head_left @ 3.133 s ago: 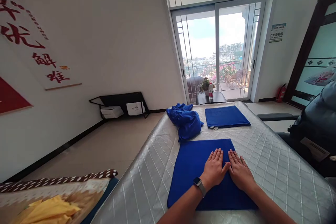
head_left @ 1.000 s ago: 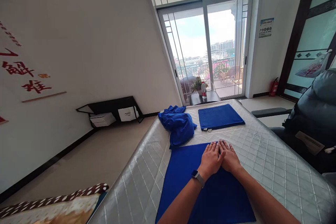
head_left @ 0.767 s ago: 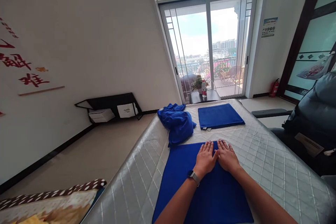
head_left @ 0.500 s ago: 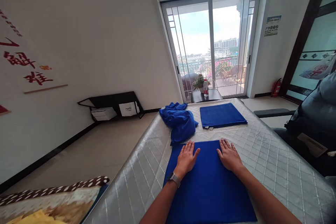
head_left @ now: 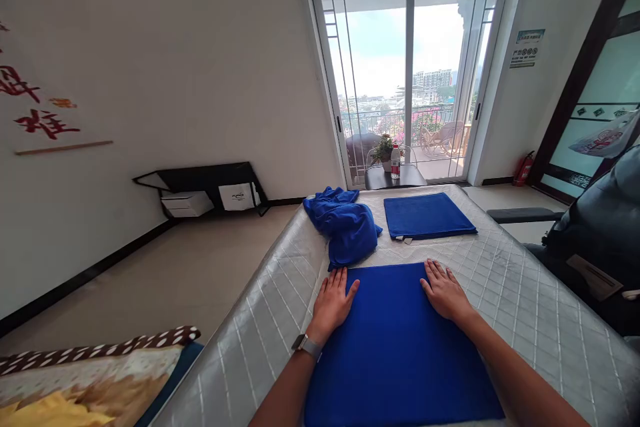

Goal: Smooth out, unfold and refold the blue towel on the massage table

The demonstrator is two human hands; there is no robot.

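Observation:
A blue cloth (head_left: 395, 340) lies spread flat on the quilted silver-grey mattress (head_left: 520, 287) in front of me. My left hand (head_left: 333, 303) rests flat on its far left corner, fingers pointing away and thumb apart. At the far right corner my right hand (head_left: 446, 290) lies flat too, palm down on the cloth's edge. Just beyond my left fingertips sits a crumpled heap of blue cloth (head_left: 350, 230). Farther off to the right lies a neatly folded blue cloth (head_left: 429, 215) with small white tags on its near edge.
Past the mattress stands a small dark table (head_left: 400, 177) with a potted plant (head_left: 383, 150) and a bottle (head_left: 395, 161). A dark chair (head_left: 595, 233) is on the right. Patterned bedding (head_left: 95, 373) lies at lower left. A black rack (head_left: 210, 190) stands by the wall.
My left hand has slid left across the cloth to its far left corner. My right hand has shifted slightly right, still flat. The view has turned a little.

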